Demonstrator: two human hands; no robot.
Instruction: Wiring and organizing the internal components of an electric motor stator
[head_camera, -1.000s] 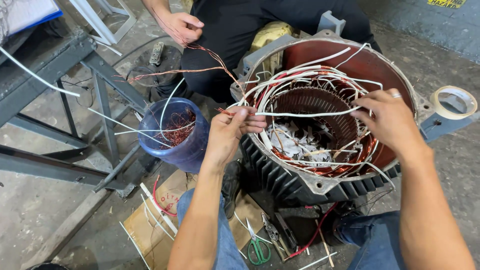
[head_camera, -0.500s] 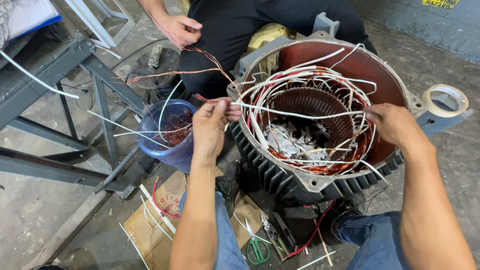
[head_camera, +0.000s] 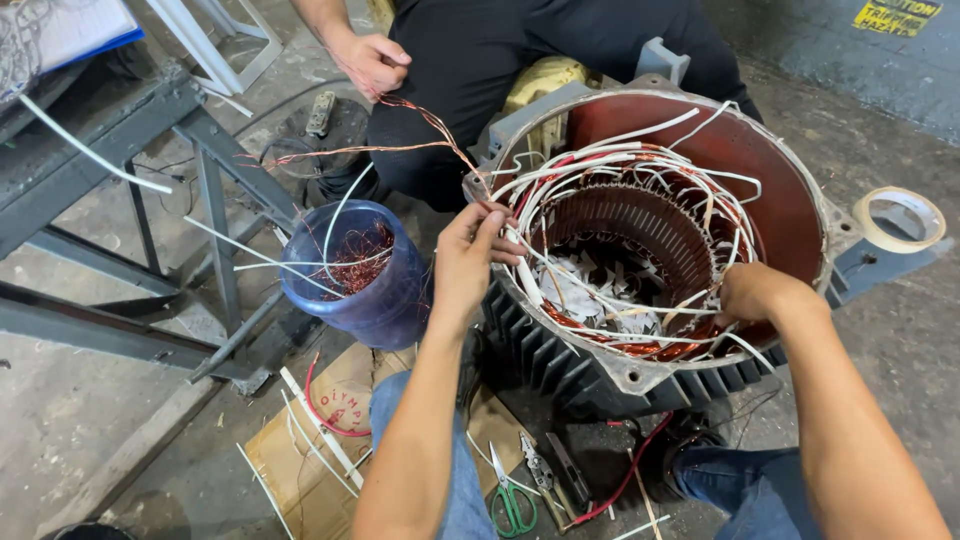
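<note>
Head cam: the motor housing (head_camera: 790, 215) sits right between the knees, pretty cramped. Left hand (head_camera: 465, 262) is at its left rim, fingers pinching a white sleeved wire (head_camera: 520, 262). Right hand (head_camera: 752, 292) is tucked inside the near rim, can't tell the fingers. Blue bucket (head_camera: 385, 305) sits just left.

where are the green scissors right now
In the head view, the green-handled scissors lie on the floor at the bottom centre, just right of the person's left forearm and below the motor housing, beside pliers.
</note>
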